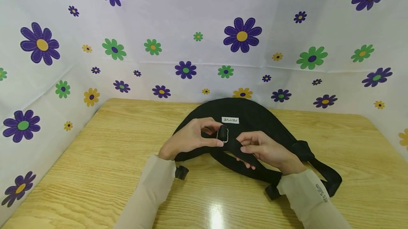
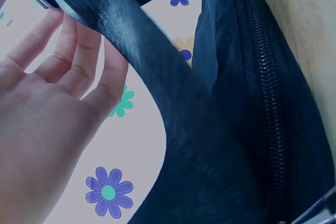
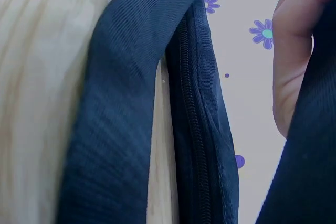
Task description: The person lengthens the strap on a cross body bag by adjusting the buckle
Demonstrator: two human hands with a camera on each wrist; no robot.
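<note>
A black waist bag (image 1: 220, 110) with a small white label (image 1: 230, 120) lies on the table, the label's letters upside down in the head view. My left hand (image 1: 188, 137) pinches a silver metal buckle (image 1: 227, 136) between thumb and fingers, with black webbing through it. To its right, my right hand (image 1: 271, 151) holds the black strap (image 1: 247, 155), thumb on top and some fingertips showing beneath. In the left wrist view, the strap (image 2: 173, 93) runs from my left fingers past the bag's zipper (image 2: 270, 93). The right wrist view shows the zipper (image 3: 191, 114) beside webbing.
The wooden table (image 1: 95, 172) extends around the bag. Slack strap loops (image 1: 331, 177) lie at the right, and black strap ends (image 1: 181, 172) stick out near both forearms. A white cloth with printed flowers (image 1: 143, 16) stands behind and to the sides.
</note>
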